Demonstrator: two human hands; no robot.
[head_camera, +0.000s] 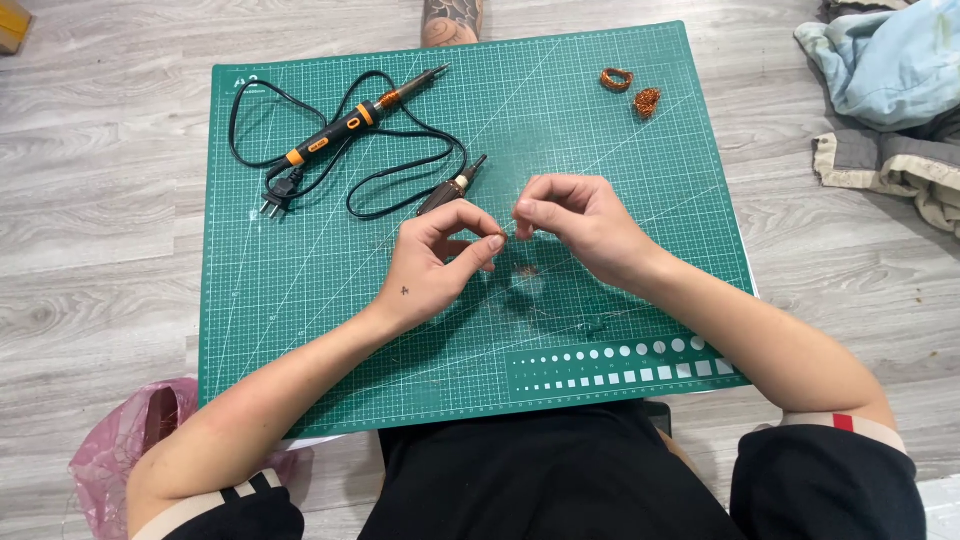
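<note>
Grey wood-look floor carries everything; a person sits on it with a green cutting mat spread before the knees. Crumpled pale clothes lie on the floor at the far right, and a pink plastic bag sits by the left elbow; what it holds cannot be made out. Someone else's tattooed limb shows just past the mat's far edge.

On the mat lies a black and orange soldering iron with its cord looped about it and the plug free, not in any socket. A second, darker tool lies just beyond the left hand. Two small copper wire coils rest near the far right corner, well apart from the hands.

Both hands hover over the middle of the mat. The left hand has thumb and forefinger pinched together, and the right hand is pinched likewise, fingertips almost meeting the left's. Between them runs a fine wire, too thin to see clearly. A small coppery tangle lies on the mat just beneath.

As a judgement: wire this fine could snap or kink if pulled too hard, or slip from the fingertips and vanish against the mat's grid. The cord's loops lie close enough for a wrist to snag.
</note>
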